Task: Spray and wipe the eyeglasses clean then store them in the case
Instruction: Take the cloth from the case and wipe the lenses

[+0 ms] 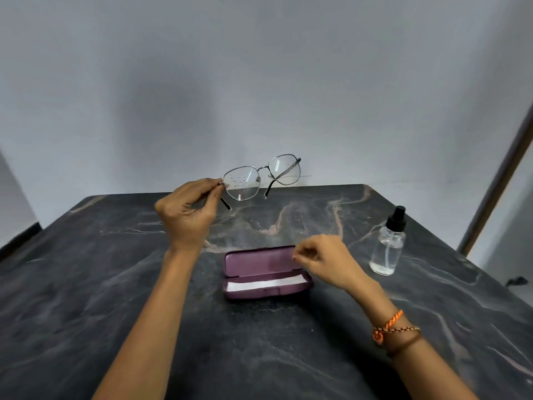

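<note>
We pinched the wet eyeglasses (261,177) by one hinge in our left hand (187,212), high over the worktop (115,284); that thin grip could slip. Our right hand (320,261), fingers curled on nothing, hovered at the open case (266,272), near the spray bottle (388,243) it might topple. Left stayed roomy.

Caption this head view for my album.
Left hand holds droplet-speckled eyeglasses above the open case.

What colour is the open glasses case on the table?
The case is a dusky purple, mauve inside and out, with a white cloth lying in it; the head view shows it.
</note>
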Demonstrator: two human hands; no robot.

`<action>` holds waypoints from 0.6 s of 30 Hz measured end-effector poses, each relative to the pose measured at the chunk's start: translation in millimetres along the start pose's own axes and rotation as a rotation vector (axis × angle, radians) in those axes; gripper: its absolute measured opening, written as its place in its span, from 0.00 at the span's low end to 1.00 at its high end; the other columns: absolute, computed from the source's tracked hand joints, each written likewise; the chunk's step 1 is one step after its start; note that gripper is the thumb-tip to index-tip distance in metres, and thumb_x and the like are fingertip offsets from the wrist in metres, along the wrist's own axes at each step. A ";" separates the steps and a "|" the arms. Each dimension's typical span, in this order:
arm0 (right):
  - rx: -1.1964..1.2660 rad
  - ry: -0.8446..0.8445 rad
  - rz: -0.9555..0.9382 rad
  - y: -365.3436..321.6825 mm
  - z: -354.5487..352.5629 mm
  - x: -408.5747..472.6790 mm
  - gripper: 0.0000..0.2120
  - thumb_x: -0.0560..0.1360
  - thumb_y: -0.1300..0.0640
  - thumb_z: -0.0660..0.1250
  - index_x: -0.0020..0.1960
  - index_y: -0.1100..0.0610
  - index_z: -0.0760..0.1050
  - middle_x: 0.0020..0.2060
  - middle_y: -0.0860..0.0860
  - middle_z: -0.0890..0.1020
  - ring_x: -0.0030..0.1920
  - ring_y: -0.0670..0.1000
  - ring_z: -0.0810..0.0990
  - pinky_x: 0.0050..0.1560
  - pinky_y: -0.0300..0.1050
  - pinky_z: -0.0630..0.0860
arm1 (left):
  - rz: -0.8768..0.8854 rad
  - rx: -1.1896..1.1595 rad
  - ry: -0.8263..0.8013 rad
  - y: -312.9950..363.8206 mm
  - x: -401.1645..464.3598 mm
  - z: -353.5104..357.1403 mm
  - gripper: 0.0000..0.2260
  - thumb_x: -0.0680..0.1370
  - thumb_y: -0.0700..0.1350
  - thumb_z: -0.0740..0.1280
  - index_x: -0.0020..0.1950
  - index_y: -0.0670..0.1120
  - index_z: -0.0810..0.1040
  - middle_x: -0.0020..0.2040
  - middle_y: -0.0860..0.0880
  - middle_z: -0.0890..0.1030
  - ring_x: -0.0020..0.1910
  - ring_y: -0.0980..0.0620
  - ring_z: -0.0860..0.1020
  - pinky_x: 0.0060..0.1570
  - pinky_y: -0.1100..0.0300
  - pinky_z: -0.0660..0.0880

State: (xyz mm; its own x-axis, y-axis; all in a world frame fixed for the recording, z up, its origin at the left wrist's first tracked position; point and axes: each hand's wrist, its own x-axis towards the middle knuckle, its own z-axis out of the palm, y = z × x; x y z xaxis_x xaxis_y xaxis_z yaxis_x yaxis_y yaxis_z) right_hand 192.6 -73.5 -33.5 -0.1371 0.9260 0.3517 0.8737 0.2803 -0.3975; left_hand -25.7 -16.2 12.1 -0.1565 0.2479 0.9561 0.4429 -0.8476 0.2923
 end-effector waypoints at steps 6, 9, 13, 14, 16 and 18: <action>-0.129 -0.180 0.204 -11.2 9.0 8.5 0.06 0.65 0.65 0.66 0.38 0.60 0.81 0.38 0.56 0.85 0.42 0.54 0.82 0.43 0.46 0.79 | 0.038 0.026 -0.023 -13.9 -1.0 -10.9 0.03 0.67 0.32 0.73 0.38 0.31 0.82 0.36 0.37 0.83 0.36 0.56 0.78 0.42 0.74 0.74; -0.215 -0.219 0.271 -17.2 13.6 7.8 0.02 0.65 0.62 0.70 0.38 0.59 0.80 0.39 0.58 0.84 0.42 0.57 0.82 0.41 0.46 0.78 | 0.039 0.033 -0.039 -18.0 -6.9 -12.3 0.04 0.68 0.34 0.72 0.38 0.32 0.82 0.36 0.38 0.83 0.35 0.53 0.79 0.43 0.75 0.73; -0.239 -0.207 0.288 -19.0 16.5 5.8 0.06 0.66 0.60 0.71 0.40 0.62 0.80 0.40 0.60 0.83 0.43 0.59 0.81 0.39 0.46 0.76 | 0.024 0.042 -0.024 -20.0 -9.7 -14.3 0.04 0.68 0.33 0.72 0.39 0.31 0.82 0.36 0.37 0.83 0.35 0.51 0.79 0.43 0.75 0.74; -0.237 -0.215 0.285 -19.4 16.4 5.9 0.06 0.67 0.59 0.71 0.40 0.62 0.81 0.40 0.60 0.84 0.43 0.59 0.81 0.38 0.44 0.74 | 0.021 0.047 -0.016 -20.7 -9.7 -14.5 0.04 0.68 0.32 0.73 0.39 0.31 0.82 0.35 0.37 0.83 0.35 0.51 0.79 0.43 0.76 0.74; -0.226 -0.234 0.278 -19.5 15.9 6.5 0.06 0.67 0.59 0.72 0.40 0.62 0.81 0.40 0.60 0.84 0.43 0.58 0.82 0.37 0.43 0.72 | 0.017 0.055 -0.003 -21.9 -9.5 -14.4 0.03 0.67 0.31 0.73 0.39 0.31 0.82 0.35 0.37 0.83 0.35 0.51 0.79 0.43 0.77 0.73; -0.218 -0.238 0.267 -18.6 15.9 6.5 0.05 0.67 0.60 0.72 0.40 0.62 0.82 0.39 0.59 0.85 0.42 0.56 0.82 0.38 0.43 0.73 | 0.005 0.052 0.007 -23.1 -9.0 -14.1 0.04 0.67 0.31 0.73 0.39 0.31 0.82 0.36 0.37 0.83 0.35 0.52 0.79 0.43 0.77 0.73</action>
State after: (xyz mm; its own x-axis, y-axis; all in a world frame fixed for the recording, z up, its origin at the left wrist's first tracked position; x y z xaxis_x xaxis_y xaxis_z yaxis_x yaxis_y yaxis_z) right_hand 168.0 -68.6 -37.3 0.0263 0.9987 0.0446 0.9680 -0.0143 -0.2505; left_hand -47.0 -5.5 -3.6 -0.1599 0.2403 0.9574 0.4889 -0.8233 0.2883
